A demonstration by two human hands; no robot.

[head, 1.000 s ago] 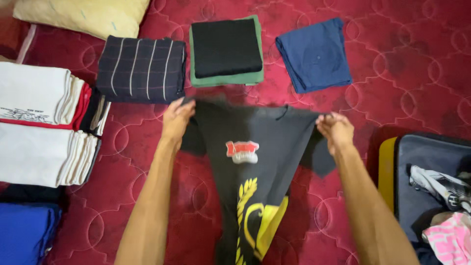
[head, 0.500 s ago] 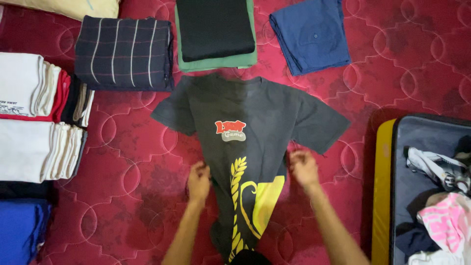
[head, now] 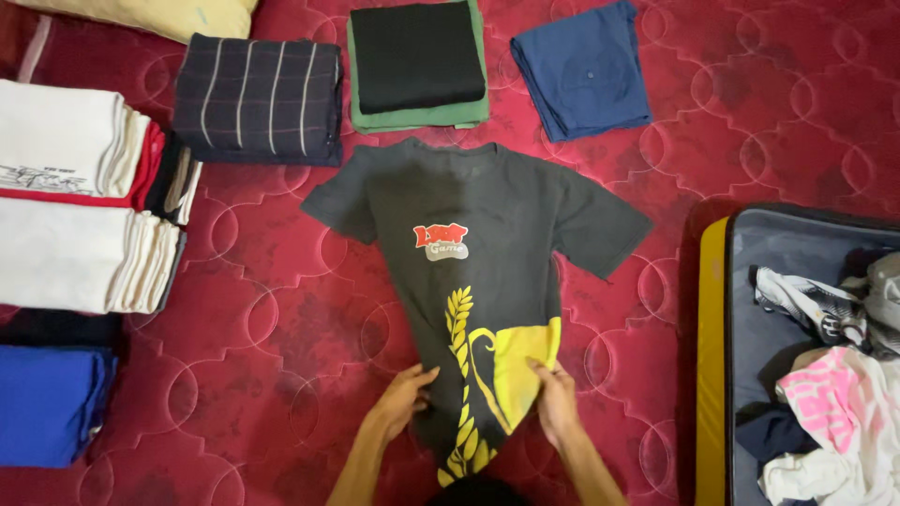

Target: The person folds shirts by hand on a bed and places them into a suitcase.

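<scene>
Black tee [head: 478, 234] lies front-up on red bed [head: 262, 319], collar toward folded stacks, sleeves out. L hand [head: 405, 398] & R hand [head: 555, 394] both at its lower part, fingers pressed together, flat on the cloth near the yellow print. Green-black stack [head: 419, 66] just beyond collar; open suitcase [head: 714, 356] w/ clothes at right.

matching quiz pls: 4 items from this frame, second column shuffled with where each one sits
1. black T-shirt
2. navy folded garment
3. suitcase
4. striped dark folded garment

a. open at the right edge, clothes inside
b. top row, left of the black-on-green stack
c. spread flat in the middle, both hands at its lower part
d. top row, right of the black-on-green stack

Pairs: 1-c, 2-d, 3-a, 4-b
</scene>
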